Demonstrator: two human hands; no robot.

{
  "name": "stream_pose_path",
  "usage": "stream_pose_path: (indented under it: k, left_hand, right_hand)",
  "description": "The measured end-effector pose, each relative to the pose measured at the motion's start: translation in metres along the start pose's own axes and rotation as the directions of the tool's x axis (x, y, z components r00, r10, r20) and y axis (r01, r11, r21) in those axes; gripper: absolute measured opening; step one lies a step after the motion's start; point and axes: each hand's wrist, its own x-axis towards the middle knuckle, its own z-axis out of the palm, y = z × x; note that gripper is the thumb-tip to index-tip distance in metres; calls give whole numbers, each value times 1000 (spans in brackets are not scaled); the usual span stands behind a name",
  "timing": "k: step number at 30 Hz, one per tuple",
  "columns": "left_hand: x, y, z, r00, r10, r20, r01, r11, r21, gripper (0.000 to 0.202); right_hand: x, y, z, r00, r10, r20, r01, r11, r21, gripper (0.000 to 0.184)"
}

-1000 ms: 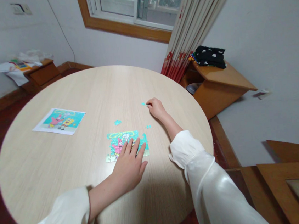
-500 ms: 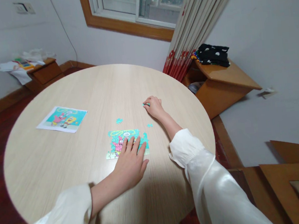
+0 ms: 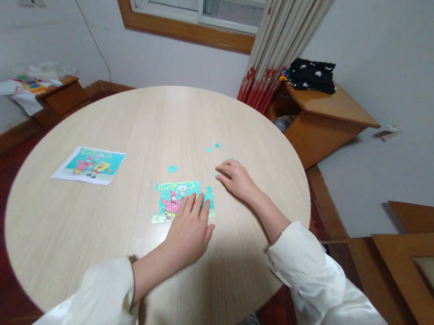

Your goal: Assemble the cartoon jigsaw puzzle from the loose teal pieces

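Note:
A partly assembled jigsaw puzzle (image 3: 170, 201) of cartoon figures on turquoise lies near the middle of the table. My left hand (image 3: 191, 227) rests flat on its lower right part, fingers stretched out, covering some of the picture. To the right of the puzzle, my right hand (image 3: 236, 181) is low over the table, its thumb and forefinger apart. A small turquoise puzzle piece (image 3: 215, 175) lies at the thumb tip, partly hidden. Two loose pieces, one puzzle piece (image 3: 209, 150) and another piece (image 3: 217, 145), lie beyond this hand. Above the puzzle sits a larger joined-looking piece (image 3: 173, 169).
A printed reference picture (image 3: 89, 165) lies at the left on the round wooden table (image 3: 73, 239). A wooden cabinet (image 3: 324, 115) with a black patterned cloth (image 3: 312, 75) stands beyond the right edge. A chair (image 3: 415, 245) is at the lower right.
My right hand has come back toward me and its fingers have parted. Two pieces now show where it was. My left hand stays on the puzzle. The view has tilted slightly.

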Motion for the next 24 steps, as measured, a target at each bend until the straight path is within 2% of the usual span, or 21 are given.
stream_pose_path:
  k: [4, 10, 14, 19, 24]
  left_hand:
    - [0, -1, 3, 1000, 7, -9, -7, 1000, 23, 50]
    - [-1, 0, 2, 1000, 14, -19, -13, 998, 62, 49]
    - [-2, 2, -2, 999, 17, 29, -20, 996, 87, 51]
    - [-2, 4, -6, 994, 21, 112, -32, 994, 103, 54]
    - [-3, 3, -4, 995, 16, 102, -28, 994, 108, 53]
  right_hand:
    - [3, 2, 0, 998, 16, 60, -17, 1000, 13, 9]
    - [4, 2, -2, 994, -41, 97, 39, 999, 24, 6]
    - [3, -2, -6, 991, -36, 128, 30, 999, 43, 4]
    - [6, -9, -7, 990, -7, 144, -14, 989, 145, 8]
    - [7, -16, -4, 995, 20, 93, -46, 956, 290, 11]
